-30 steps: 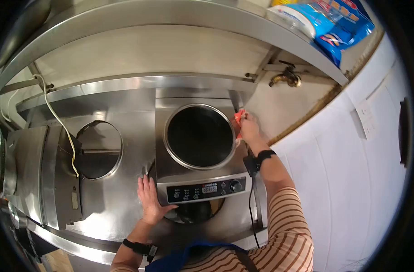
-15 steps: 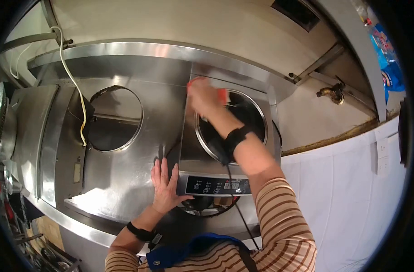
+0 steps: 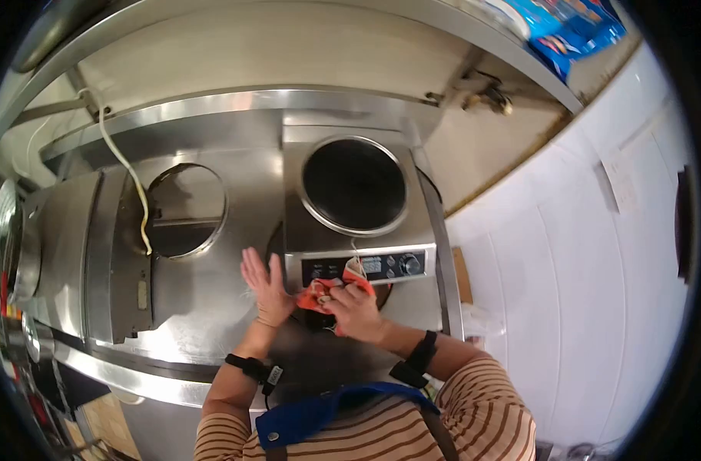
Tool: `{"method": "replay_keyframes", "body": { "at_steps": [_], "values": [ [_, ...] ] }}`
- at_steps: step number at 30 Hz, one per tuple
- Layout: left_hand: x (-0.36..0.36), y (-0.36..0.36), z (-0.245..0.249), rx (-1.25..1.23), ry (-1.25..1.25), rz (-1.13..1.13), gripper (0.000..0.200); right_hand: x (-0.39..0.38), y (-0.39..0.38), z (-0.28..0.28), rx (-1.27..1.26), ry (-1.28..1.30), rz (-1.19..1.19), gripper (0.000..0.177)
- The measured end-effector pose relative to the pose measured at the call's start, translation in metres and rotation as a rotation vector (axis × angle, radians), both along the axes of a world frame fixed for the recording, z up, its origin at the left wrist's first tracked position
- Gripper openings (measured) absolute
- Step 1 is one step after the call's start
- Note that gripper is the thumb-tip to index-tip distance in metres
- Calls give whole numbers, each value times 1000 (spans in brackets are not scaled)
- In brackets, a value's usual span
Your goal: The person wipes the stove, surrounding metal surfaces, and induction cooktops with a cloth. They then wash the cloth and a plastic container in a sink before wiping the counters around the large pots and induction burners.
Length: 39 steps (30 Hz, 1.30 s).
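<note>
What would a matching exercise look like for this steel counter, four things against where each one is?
Things
1. Red cloth
2. Pale cord
3. Blue bag
4. Control panel

Places
A. At the picture's upper right
B. On the front of the cooker
C. In the right hand
D. Running down the picture's left side

Right pairs: 1-C, 2-D, 3-A, 4-B

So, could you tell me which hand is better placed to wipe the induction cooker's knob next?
Probably the right hand: it grips the red cloth by the control panel and is nearer the knob, while the left hand, fingers spread, is farther away.
</note>
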<state>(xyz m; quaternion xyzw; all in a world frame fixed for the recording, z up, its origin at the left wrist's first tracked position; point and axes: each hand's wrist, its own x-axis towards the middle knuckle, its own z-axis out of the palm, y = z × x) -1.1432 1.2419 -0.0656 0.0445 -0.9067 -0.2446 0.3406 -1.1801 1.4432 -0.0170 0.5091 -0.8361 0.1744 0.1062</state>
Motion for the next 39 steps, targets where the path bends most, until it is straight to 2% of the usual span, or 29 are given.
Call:
{"method": "replay_keyframes", "body": {
  "at_steps": [3,5,7,8,11,12,15,16,18,19,22,23,25,28,29,31,32,34,37,39],
  "values": [
    [5,-6,29,-9,-168,-44,115,-9,77,-3,-21,294,-151,35],
    [3,-4,35,-81,-206,-77,120,-20,149,-28,261,-105,-427,34],
    [1,2,49,-147,-262,-134,118,-25,185,5,221,-399,-756,33],
    [-1,9,52,-186,-254,-182,117,-24,183,9,55,-84,-866,33],
    [-17,32,58,-305,-337,-288,117,-28,143,37,-242,152,-668,41],
    [-22,37,55,-348,-315,-284,118,-36,141,22,-237,152,-612,34],
    [-28,34,47,-331,-342,-261,119,-61,175,-27,-145,152,-663,29],
    [-27,33,46,-305,-379,-265,120,-67,180,-15,-100,182,-684,23],
    [-22,35,38,-337,-399,-279,120,-86,209,-23,37,9,-970,28],
    [-26,36,37,-353,-397,-281,119,-103,221,-23,-47,15,-1025,32],
    [-29,32,40,-287,-403,-283,123,-123,172,37,-305,51,-755,32],
    [-28,31,41,-292,-410,-297,123,-130,153,44,-242,229,-606,29],
    [-32,31,46,-303,-403,-316,123,-152,129,29,-125,182,-375,30],
    [-36,26,49,-372,-581,-316,122,-206,119,14,88,106,-456,28],
    [-39,24,47,-346,-549,-327,121,-230,115,14,121,161,-541,26],
    [-39,18,40,-293,-496,-364,119,-292,111,17,321,81,-627,21],
    [-39,16,35,-290,-467,-382,116,-322,100,19,314,61,-653,20],
    [-39,15,33,-253,-460,-403,115,-365,64,29,354,-69,-732,18],
    [-37,6,31,-191,-408,-443,115,-395,-26,26,327,5,-710,19],
    [-38,4,29,-151,-397,-471,115,-388,-89,29,424,37,-659,20]
  ]
}}
